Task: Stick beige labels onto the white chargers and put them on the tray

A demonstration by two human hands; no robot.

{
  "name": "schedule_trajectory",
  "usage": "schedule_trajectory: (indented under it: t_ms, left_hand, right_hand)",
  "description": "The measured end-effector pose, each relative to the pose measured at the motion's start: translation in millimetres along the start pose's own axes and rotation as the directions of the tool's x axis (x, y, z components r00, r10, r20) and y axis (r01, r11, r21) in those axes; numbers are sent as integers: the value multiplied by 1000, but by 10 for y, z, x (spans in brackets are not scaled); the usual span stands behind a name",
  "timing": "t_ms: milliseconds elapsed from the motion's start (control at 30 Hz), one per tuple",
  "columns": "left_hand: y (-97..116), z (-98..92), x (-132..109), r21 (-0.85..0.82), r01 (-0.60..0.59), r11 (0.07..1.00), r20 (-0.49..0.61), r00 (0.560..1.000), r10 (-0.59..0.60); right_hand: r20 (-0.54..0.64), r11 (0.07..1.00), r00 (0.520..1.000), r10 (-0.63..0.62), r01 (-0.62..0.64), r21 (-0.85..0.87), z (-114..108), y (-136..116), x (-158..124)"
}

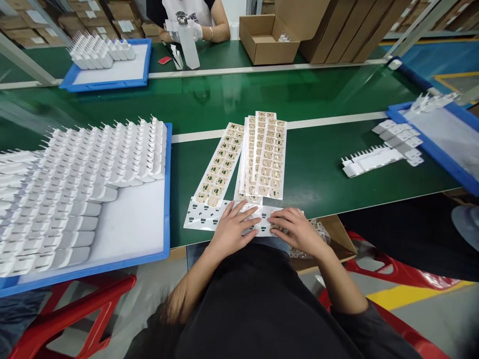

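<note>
A white sheet with small dark cut-out shapes (pixel 204 214) lies along the front edge of the green table. Resting on it with fingers spread is my left hand (pixel 235 227). My right hand (pixel 295 228) lies flat near the sheet's right end, its fingers stretched toward the left hand. Just beyond my hands, several strips of tan stickers (pixel 271 159) overlap in a fanned pile. One separate sticker strip (pixel 220 164) slants to the left, its lower end over the white sheet. What is under my fingers is partly hidden.
A blue-rimmed tray (pixel 168 199) of white plug adapters (pixel 101 154) stands at left. More white adapters (pixel 377 158) lie at right beside another blue tray (pixel 460 117). Across the table, a person (pixel 190 25) handles a white device near an open carton (pixel 262 47). A box (pixel 337 242) sits below the edge.
</note>
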State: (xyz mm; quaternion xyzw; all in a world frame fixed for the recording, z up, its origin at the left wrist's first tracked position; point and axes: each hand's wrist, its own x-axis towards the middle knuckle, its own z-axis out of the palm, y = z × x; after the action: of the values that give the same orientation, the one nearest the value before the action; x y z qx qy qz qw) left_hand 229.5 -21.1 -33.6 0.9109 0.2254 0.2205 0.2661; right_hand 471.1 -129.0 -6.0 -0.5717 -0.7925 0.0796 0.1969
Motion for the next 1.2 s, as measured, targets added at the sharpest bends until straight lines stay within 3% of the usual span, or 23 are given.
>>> schedule_trajectory:
  t_ms: [200,433,533,633,700,800,900,1000,1100,1200]
  left_hand:
    - [6,3,-7,-82,14,997,-9,1000,-14]
    - [53,-10,1,46,92,995,-5,996,-92]
    - [49,17,13,91,106,990,-32,994,-104]
    - [66,74,29,156,178,972,-139,978,-156]
    - [78,98,51,174,224,959,-221,958,-184]
    - [31,21,94,138,224,965,-326,930,-170]
    - [-121,-295,75,133,281,951,-446,874,-195]
    - [-359,-817,-64,191,497,846,-556,765,-324]
    - [-642,-1363,-308,273,728,628,-609,636,-474]
    - [-926,-1771,-592,320,868,380,-644,493,-585]
  right_hand:
    - [-100,999,994,-42,41,-13,73,5,-32]
    - [-323,991,937,-132,132,-24,-41,62,-14]
    - [-398,988,915,-66,116,103,-171,52,-15]
    - [-510,948,856,86,87,305,-208,18,31]
    - [-510,917,847,148,76,392,-142,3,117]
    - [-386,893,912,142,51,448,60,6,319]
    - [-301,870,942,149,19,493,264,34,497]
    - [-295,845,938,182,5,534,363,81,550]
    - [-325,831,920,220,-2,557,375,117,518]
    - [-334,830,912,237,-11,558,380,140,486]
